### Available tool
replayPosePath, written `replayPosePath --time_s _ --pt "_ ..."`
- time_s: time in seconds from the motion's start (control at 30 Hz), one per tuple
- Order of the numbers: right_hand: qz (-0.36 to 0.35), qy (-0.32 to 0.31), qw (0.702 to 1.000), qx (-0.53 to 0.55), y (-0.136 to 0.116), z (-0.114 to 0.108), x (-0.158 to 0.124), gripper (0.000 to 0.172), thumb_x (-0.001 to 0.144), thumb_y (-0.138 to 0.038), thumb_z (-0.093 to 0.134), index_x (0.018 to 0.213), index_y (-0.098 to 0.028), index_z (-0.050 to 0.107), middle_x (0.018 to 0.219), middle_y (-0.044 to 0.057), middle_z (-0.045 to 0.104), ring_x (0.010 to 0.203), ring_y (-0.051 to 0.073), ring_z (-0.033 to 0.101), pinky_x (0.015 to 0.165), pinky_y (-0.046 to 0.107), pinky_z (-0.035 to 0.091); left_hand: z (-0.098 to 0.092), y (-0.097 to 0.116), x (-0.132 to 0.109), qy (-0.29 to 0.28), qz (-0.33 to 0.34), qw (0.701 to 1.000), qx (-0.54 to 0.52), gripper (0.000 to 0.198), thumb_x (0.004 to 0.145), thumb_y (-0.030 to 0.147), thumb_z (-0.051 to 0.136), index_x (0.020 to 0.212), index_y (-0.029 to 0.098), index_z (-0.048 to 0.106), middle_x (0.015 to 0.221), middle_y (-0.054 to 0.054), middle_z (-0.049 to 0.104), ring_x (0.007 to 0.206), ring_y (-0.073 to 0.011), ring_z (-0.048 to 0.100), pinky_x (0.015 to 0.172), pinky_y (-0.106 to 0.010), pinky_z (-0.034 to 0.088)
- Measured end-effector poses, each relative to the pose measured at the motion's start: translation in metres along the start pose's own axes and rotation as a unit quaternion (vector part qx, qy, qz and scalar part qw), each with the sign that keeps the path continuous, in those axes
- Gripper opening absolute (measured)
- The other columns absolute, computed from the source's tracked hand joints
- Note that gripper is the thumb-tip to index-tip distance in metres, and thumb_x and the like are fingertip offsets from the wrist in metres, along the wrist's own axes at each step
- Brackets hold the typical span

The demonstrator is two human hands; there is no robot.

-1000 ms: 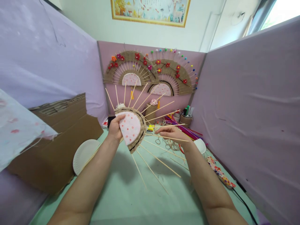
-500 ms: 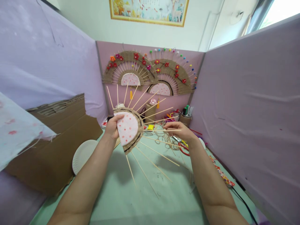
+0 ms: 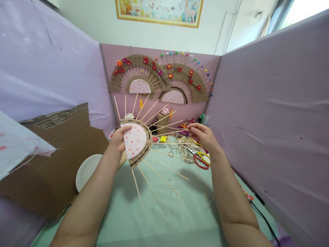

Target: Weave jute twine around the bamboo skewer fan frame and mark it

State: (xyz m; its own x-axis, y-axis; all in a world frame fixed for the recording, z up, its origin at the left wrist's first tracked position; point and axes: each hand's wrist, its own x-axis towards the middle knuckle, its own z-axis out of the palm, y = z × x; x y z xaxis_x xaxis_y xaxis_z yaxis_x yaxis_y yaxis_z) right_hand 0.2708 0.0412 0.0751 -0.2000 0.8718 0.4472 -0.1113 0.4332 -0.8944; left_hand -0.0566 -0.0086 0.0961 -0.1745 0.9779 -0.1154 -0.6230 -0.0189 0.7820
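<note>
My left hand (image 3: 119, 138) is closed on the straight edge of a half-round fan (image 3: 135, 140), thumb on its white face with pink dots. Brown twine with a dark band is wound around the curved rim, and several thin wooden sticks (image 3: 164, 171) spread out from it. My right hand (image 3: 202, 135) is off to the right with thumb and fingertips pinched together beside the stick ends. A thin strand of twine (image 3: 169, 128) appears to run from the fan's rim to those fingertips.
Red-handled scissors (image 3: 201, 162) and loose twine (image 3: 177, 151) lie on the green tablecloth (image 3: 159, 219). A white paper plate (image 3: 87, 171) and torn cardboard (image 3: 59, 154) are at left. Two finished fans (image 3: 142, 61) hang on the pink back panel. A twine roll (image 3: 163, 124) stands behind.
My right hand has moved up and slightly outward from the fan, fingers still pinched, uncovering more of the scissors. The fan stays in my left hand; the whole view has shifted slightly.
</note>
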Motion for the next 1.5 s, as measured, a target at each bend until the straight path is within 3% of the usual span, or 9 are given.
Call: replayPosePath --time_s 0.27,0.47,0.63,0.8,0.97,1.07,1.17,1.3,1.5 --pt "-0.063 0.056 0.994 -0.064 -0.006 0.005 -0.003 0.020 0.073 -0.037 0.067 0.084 -0.020 0.067 0.075 0.000 0.063 0.059 0.009 0.051 0.055 0.022 0.041 -0.002 -0.002 0.007 0.011 -0.007 1.000 0.006 0.031 0.068 0.006 0.054 0.097 0.007 0.065 0.070 -0.013 0.072 0.066 -0.0277 0.070 0.069 -0.039 0.059" --pt "-0.041 0.013 0.998 -0.052 0.004 0.009 0.000 0.022 0.073 -0.037 0.068 0.086 -0.020 0.067 0.072 -0.001 0.062 0.058 0.009 0.048 0.052 0.021 0.037 0.002 -0.003 0.005 0.028 0.036 0.998 -0.034 0.033 0.069 0.006 0.053 0.100 0.007 0.065 0.074 -0.012 0.073 0.069 -0.0269 0.071 0.071 -0.039 0.058" --pt "0.021 -0.105 0.992 -0.059 0.019 0.028 0.000 0.027 0.073 -0.037 0.068 0.095 -0.020 0.068 0.076 0.000 0.064 0.056 0.008 0.048 0.052 0.022 0.036 0.006 -0.006 0.004 0.043 0.061 0.995 -0.066 0.031 0.070 0.007 0.052 0.099 0.007 0.065 0.073 -0.011 0.073 0.069 -0.0255 0.070 0.073 -0.039 0.058" --pt "0.052 -0.346 0.927 -0.133 0.013 0.059 -0.013 0.028 0.076 -0.039 0.065 0.095 -0.019 0.073 0.082 0.003 0.067 0.071 0.013 0.057 0.061 0.024 0.042 0.011 -0.009 0.002 0.063 0.103 0.988 -0.094 0.026 0.071 0.007 0.052 0.093 0.007 0.066 0.069 -0.009 0.072 0.074 -0.0251 0.070 0.077 -0.037 0.057" --pt "0.055 -0.417 0.896 -0.140 0.005 0.075 -0.021 0.027 0.080 -0.038 0.061 0.096 -0.018 0.071 0.081 0.002 0.068 0.075 0.014 0.060 0.070 0.026 0.046 0.019 -0.021 -0.001 0.036 0.089 0.988 -0.117 0.025 0.070 0.007 0.051 0.091 0.008 0.065 0.070 -0.009 0.072 0.078 -0.0259 0.070 0.078 -0.038 0.057" --pt "0.037 -0.401 0.909 -0.109 0.007 0.071 -0.019 0.032 0.079 -0.035 0.063 0.108 -0.022 0.066 0.109 0.005 0.066 0.101 0.019 0.059 0.087 0.032 0.046 0.022 -0.028 -0.003 0.028 0.078 0.988 -0.131 0.025 0.070 0.006 0.051 0.090 0.008 0.065 0.069 -0.009 0.072 0.077 -0.0257 0.071 0.079 -0.039 0.056" --pt "0.030 -0.330 0.943 -0.024 0.014 0.068 -0.016 0.051 0.076 -0.029 0.068 0.124 -0.027 0.053 0.129 0.006 0.055 0.119 0.022 0.050 0.095 0.037 0.043 0.025 -0.032 -0.005 0.019 0.062 0.988 -0.139 0.026 0.070 0.006 0.051 0.092 0.009 0.065 0.072 -0.010 0.072 0.081 -0.0270 0.070 0.082 -0.041 0.055" --pt "0.016 -0.249 0.964 0.092 0.023 0.080 -0.015 0.058 0.071 -0.023 0.072 0.124 -0.028 0.049 0.126 0.005 0.056 0.113 0.019 0.055 0.097 0.036 0.043 0.028 -0.038 -0.006 0.020 0.048 0.989 -0.139 0.026 0.070 0.005 0.051 0.093 0.007 0.064 0.072 -0.011 0.072 0.083 -0.0281 0.070 0.083 -0.042 0.055" --pt "0.064 -0.172 0.971 0.156 0.030 0.110 -0.019 0.053 0.066 -0.024 0.074 0.116 -0.028 0.055 0.115 0.002 0.062 0.094 0.017 0.062 0.081 0.032 0.051 0.028 -0.053 0.003 0.035 0.029 0.992 -0.119 0.026 0.074 0.007 0.051 0.097 0.009 0.064 0.074 -0.010 0.073 0.077 -0.0244 0.071 0.080 -0.037 0.056"
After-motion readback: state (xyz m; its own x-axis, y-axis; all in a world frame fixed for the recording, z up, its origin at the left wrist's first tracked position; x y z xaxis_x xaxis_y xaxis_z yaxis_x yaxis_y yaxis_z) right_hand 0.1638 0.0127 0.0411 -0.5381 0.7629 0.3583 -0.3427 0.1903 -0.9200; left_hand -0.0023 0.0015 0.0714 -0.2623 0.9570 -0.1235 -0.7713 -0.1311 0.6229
